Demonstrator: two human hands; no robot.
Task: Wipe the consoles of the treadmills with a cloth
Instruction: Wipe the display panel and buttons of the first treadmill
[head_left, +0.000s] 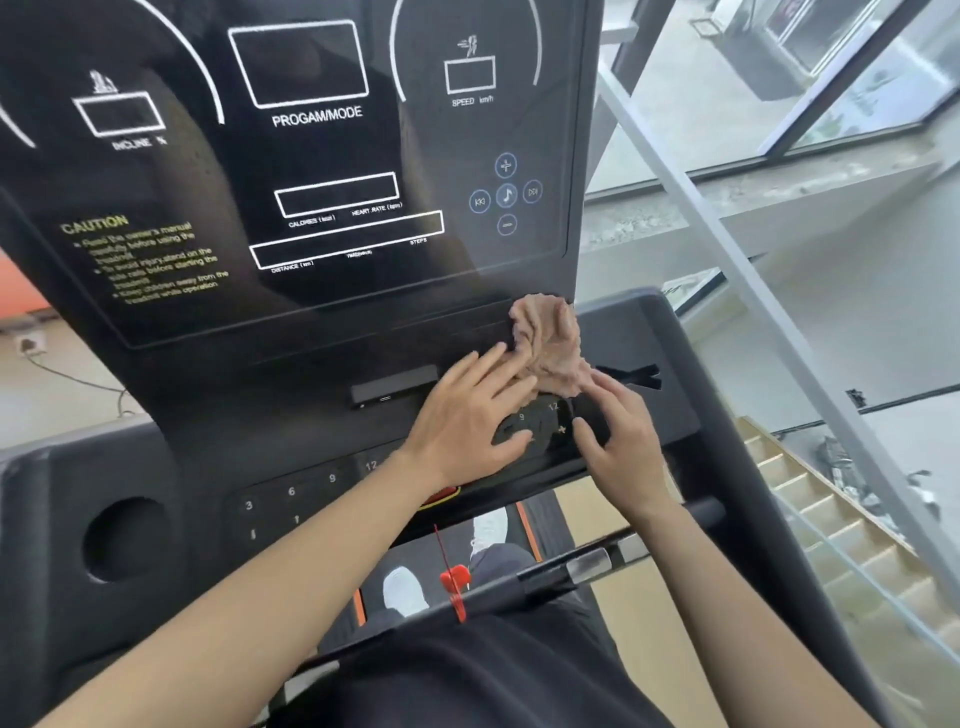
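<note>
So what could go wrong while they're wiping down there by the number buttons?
1. The left hand and right hand both lie over the round speed keypad on the black treadmill console. A press might start the belt under the white shoes.
2. The crumpled pinkish-tan cloth is bunched up, so it may miss dust.
3. The dangling red safety clip could snag a forearm.

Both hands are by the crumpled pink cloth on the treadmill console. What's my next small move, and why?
Probably close the left hand on the crumpled pinkish cloth: it lies bunched at the glossy black console panel's lower right corner, while that hand and the right hand only touch its lower edge.
</note>
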